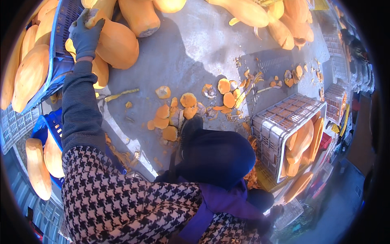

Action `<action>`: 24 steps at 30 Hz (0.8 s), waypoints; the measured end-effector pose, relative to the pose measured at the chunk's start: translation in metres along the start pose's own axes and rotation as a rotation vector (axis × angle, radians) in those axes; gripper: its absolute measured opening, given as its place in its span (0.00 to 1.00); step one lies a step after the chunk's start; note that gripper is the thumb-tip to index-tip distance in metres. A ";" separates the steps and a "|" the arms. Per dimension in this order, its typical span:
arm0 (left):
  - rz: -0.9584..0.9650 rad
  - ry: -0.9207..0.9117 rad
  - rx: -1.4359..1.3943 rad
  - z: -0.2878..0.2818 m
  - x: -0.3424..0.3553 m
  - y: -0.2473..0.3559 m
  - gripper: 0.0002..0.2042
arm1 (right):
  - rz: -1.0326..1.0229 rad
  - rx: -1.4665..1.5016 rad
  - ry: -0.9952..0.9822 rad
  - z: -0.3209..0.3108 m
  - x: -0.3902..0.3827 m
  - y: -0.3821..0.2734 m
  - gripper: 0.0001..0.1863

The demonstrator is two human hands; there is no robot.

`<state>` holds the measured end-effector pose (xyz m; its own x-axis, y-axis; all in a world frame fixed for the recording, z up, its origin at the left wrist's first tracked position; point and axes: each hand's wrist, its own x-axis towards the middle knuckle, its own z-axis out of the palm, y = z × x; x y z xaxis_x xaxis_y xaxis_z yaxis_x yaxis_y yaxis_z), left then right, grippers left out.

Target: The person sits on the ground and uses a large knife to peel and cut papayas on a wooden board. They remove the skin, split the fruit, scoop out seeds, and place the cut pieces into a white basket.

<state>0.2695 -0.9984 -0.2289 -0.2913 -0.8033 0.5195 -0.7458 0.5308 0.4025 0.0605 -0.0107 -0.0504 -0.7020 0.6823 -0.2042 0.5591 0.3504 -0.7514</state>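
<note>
My left hand, in a dark grey glove, reaches out to the upper left. Its fingers and thumb curl round the end of a large orange butternut squash, which lies in a group on the floor. Touching that group is another squash with a rough, pale cut end. Close to my left wrist stands a blue crate filled with long orange squashes. At the lower right, a dark, blurred shape beside my knee appears to be my right hand; its fingers cannot be made out.
Cut squash ends and peelings lie scattered on the grey floor. On the right, a white crate tips on its side with squashes inside. More squashes lie far right. A smaller blue crate holds squashes at left.
</note>
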 end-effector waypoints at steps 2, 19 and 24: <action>0.154 0.106 -0.102 -0.029 -0.066 0.038 0.33 | -0.143 -0.080 0.057 0.041 -0.010 -0.028 0.10; -0.090 -0.848 -0.437 0.083 -0.149 0.154 0.35 | -0.295 -0.375 -1.267 0.450 -0.203 0.014 0.27; -0.169 -1.251 -0.592 0.155 -0.170 0.184 0.34 | -0.140 -0.502 -1.203 0.481 -0.195 0.020 0.34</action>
<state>0.0887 -0.8064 -0.3599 -0.7943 -0.4071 -0.4511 -0.5556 0.1861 0.8104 -0.0034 -0.4452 -0.3273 -0.5731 -0.2832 -0.7690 0.3688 0.7488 -0.5506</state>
